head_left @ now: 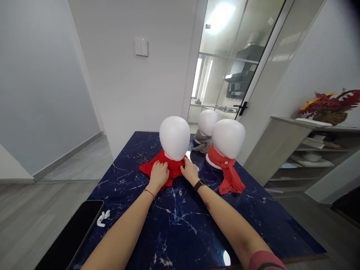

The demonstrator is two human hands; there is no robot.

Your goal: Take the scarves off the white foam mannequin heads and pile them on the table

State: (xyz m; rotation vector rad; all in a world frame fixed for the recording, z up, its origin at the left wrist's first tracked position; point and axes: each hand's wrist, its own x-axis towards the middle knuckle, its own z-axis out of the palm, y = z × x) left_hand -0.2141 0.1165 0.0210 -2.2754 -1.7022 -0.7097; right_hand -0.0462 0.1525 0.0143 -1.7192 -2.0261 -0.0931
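A white mannequin head point(174, 137) stands on the dark blue marble table point(180, 221) with a red scarf point(153, 167) round its neck. My left hand point(159, 174) grips the scarf's front with fingers curled. Just right of the knot, my right hand point(190, 171), with a watch on the wrist, pinches the same scarf. To the right a second white head point(228, 138) wears an orange-red scarf point(229, 174) that hangs down onto the table. A third head point(207, 122) behind has a grey scarf point(201, 144).
A black phone or tablet point(70, 236) lies at the table's left front corner, a small white object point(103, 218) beside it. A shelf unit point(306, 150) with a basket of red flowers point(330, 107) stands to the right. A glass door point(239, 75) is behind.
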